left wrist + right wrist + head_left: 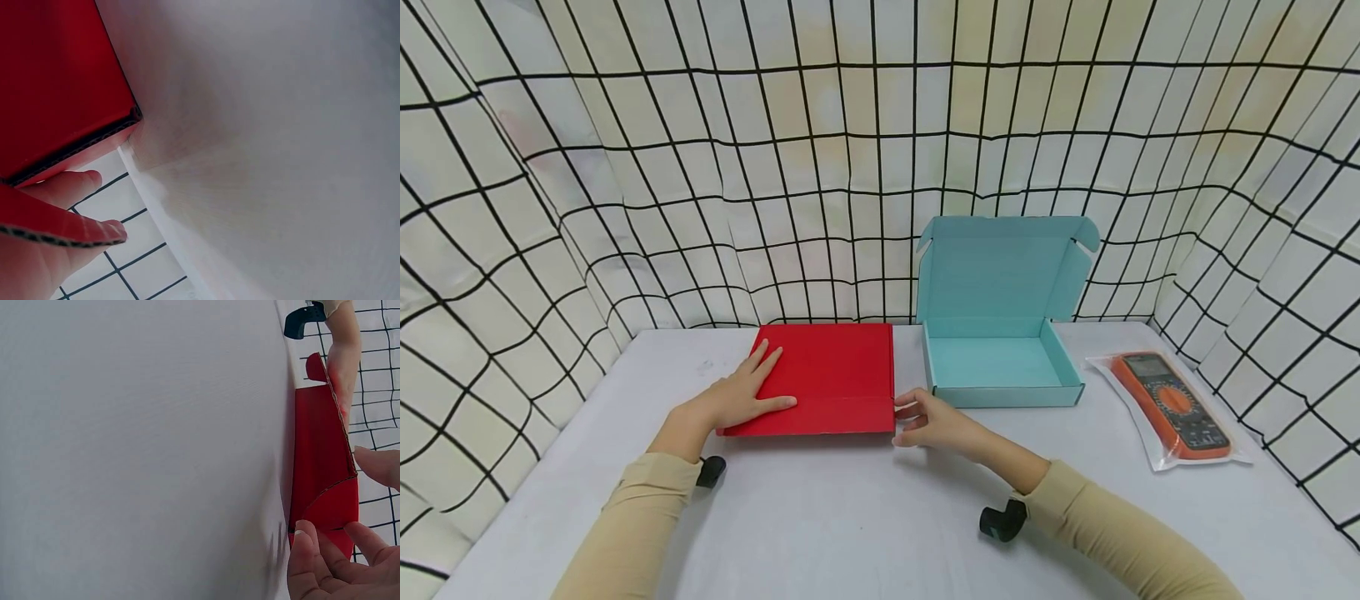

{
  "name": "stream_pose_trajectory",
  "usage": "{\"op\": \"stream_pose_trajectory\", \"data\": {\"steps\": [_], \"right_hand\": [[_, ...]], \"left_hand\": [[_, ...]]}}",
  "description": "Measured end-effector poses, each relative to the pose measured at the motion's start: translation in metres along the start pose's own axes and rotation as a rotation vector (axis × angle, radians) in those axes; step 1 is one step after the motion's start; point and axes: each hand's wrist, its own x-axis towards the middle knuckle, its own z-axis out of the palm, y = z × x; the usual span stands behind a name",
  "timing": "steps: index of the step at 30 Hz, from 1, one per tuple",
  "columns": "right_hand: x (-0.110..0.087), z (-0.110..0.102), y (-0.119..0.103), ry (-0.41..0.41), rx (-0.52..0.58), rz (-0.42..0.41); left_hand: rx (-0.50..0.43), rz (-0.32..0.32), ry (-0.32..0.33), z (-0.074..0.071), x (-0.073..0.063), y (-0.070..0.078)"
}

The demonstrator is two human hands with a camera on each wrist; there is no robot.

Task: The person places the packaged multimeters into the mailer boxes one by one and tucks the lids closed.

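A red cardboard box (831,362) lies at the middle left of the table, its lid lowered. My left hand (737,400) rests on the lid's left side with fingers spread. In the left wrist view, red cardboard (56,81) partly covers that hand's fingers (72,187). At the box's right end is my right hand (928,421), its fingers loosely bent. In the right wrist view, its fingertips touch a rounded red flap (334,503) at the box's corner; one finger stays apart above. A gap shows under the lid along the front wall (312,437).
A light teal box (1000,362) stands with its lid raised, right of the red box. Farther right lies an orange multimeter (1176,404) in a clear bag. White cloth covers the table (850,517); a black-gridded white curtain (880,167) hangs behind.
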Motion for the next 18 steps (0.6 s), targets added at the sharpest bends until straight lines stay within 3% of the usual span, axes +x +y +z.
{"op": "stream_pose_trajectory", "data": {"steps": [18], "right_hand": [[-0.0056, -0.0016, -0.0005, -0.054, -0.010, -0.002]], "left_hand": [[0.024, 0.003, 0.011, 0.0002, 0.0001, 0.0004]]}}
